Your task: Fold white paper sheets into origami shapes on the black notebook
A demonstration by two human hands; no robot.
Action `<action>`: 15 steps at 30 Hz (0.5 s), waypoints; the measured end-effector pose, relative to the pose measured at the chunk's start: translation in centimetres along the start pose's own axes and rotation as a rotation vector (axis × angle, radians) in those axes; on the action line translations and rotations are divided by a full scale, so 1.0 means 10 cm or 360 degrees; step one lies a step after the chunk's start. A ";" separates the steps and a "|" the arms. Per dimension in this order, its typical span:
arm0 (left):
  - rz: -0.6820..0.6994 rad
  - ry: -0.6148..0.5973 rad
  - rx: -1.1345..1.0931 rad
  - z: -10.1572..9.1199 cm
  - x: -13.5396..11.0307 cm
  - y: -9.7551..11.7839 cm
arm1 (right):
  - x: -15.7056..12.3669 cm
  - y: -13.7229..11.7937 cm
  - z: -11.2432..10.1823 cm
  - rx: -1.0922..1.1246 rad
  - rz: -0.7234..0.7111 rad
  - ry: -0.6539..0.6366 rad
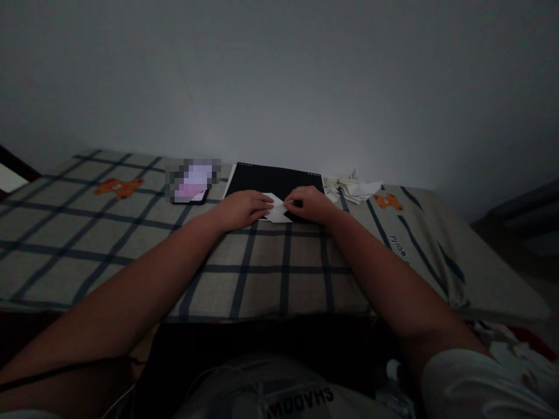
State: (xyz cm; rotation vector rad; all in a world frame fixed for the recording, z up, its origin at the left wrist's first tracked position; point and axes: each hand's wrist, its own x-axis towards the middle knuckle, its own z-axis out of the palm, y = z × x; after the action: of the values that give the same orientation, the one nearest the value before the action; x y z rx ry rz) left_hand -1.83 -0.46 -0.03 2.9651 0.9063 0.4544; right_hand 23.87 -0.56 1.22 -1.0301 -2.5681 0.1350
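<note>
A folded piece of white paper [276, 213] lies at the near edge of a black sheet or pad [266, 179] that has small holes along its far edge. My left hand [243, 208] rests flat on the paper's left side, its fingers stretched over it. At the paper's right side, my right hand [311, 203] pinches the edge between thumb and fingertips. Part of the paper is hidden under the left fingers.
A phone [192, 183] with a lit screen, partly pixelated, lies left of the pad. Several folded white papers [356, 187] are heaped to its right. A checked cloth [262, 279] with bear prints covers the table, which meets a grey wall [279, 81].
</note>
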 end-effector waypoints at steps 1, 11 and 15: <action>-0.0015 -0.0009 -0.0003 -0.01 0.00 0.01 | 0.00 0.00 0.00 0.0032 0.0060 0.0016; -0.0118 -0.0124 0.0027 -0.09 0.03 0.10 | 0.07 -0.05 0.05 0.0010 0.0363 0.0040; -0.0121 -0.0133 0.0056 -0.10 0.03 0.12 | 0.08 -0.06 0.08 -0.0045 0.0391 0.0022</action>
State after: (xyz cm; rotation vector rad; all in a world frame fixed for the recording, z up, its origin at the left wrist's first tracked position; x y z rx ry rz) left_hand -1.21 -1.42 1.14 2.9429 1.0241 0.3131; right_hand 22.60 -0.41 0.90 -1.3496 -2.4286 0.1545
